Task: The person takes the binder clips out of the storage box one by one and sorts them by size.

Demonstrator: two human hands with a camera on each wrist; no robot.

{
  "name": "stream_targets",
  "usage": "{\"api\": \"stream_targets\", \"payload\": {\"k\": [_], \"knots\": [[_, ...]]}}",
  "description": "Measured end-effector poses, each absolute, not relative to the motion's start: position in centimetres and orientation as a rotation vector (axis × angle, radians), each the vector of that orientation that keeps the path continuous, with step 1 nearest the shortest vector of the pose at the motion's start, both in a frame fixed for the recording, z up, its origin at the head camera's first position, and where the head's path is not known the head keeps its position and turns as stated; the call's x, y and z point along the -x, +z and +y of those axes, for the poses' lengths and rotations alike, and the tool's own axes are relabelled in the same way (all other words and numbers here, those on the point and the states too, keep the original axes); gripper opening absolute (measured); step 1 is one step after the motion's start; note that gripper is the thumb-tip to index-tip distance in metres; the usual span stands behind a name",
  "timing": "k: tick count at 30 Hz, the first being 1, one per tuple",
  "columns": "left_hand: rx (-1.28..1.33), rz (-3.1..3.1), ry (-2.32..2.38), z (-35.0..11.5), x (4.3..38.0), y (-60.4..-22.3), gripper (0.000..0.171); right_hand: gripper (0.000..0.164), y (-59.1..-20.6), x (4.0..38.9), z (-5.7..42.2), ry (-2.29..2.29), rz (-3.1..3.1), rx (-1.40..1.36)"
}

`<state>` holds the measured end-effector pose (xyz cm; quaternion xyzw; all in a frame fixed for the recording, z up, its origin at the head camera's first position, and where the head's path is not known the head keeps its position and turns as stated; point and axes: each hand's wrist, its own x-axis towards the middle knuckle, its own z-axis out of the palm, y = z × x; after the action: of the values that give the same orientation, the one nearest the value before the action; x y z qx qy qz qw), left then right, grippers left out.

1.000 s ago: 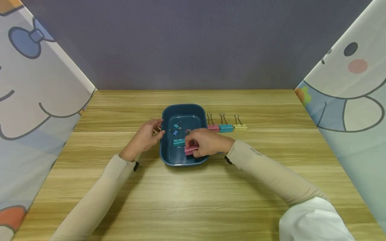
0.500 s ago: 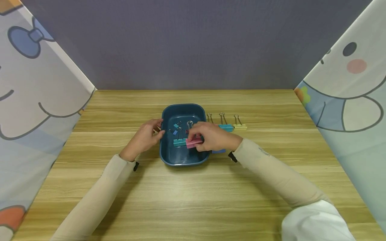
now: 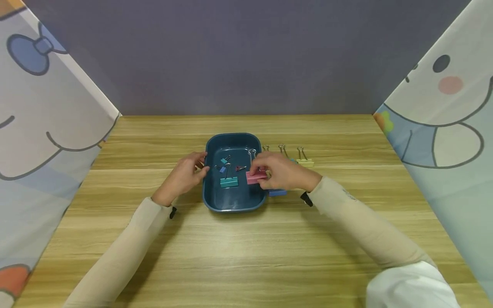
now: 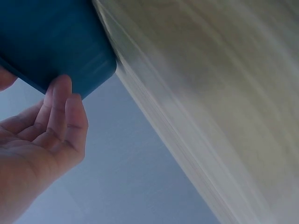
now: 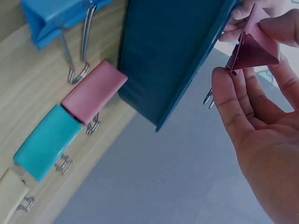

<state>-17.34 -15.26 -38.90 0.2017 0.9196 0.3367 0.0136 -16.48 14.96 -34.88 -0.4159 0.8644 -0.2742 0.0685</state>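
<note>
Pink binder clip (image 3: 252, 179), held above rounded dark-blue tray (image 3: 234, 200), near its right rim

Location type: three-sided desk-type work area; home, office or studio setting cannot be determined. Evidence: wood-grain tabletop (image 3: 246, 256) across middle and lower frame; plain grey-blue back panel (image 3: 246, 55) across top of frame; cartoon-printed left panel (image 3: 57, 102) along left edge; cartoon-printed right panel (image 3: 458, 105) along right edge. Panels border tabletop on three sides. Office stationery at centre of frame: coloured binder clips (image 3: 229, 182) inside and beside dark blue tray (image 3: 233, 201).
</note>
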Motion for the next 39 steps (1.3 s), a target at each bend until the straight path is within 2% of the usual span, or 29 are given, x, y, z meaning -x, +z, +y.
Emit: {"api": "stream_targets", "payload": {"k": [16, 32, 39], "knots": [[-0.620, 2.866, 1.054, -15.2, 17.3, -39.0, 0.047, 0.026, -34.7, 16.5, 18.2, -0.885, 2.670, 1.249], [-0.631, 2.873, 1.044, -15.1, 17.2, -39.0, 0.046, 0.014, -35.6, 15.1, 21.8, -0.851, 2.723, 1.189], [-0.630, 2.883, 1.033, -15.1, 17.3, -39.0, 0.046, 0.019, -36.4, 14.8, 22.9, -0.855, 2.733, 1.156]]}}
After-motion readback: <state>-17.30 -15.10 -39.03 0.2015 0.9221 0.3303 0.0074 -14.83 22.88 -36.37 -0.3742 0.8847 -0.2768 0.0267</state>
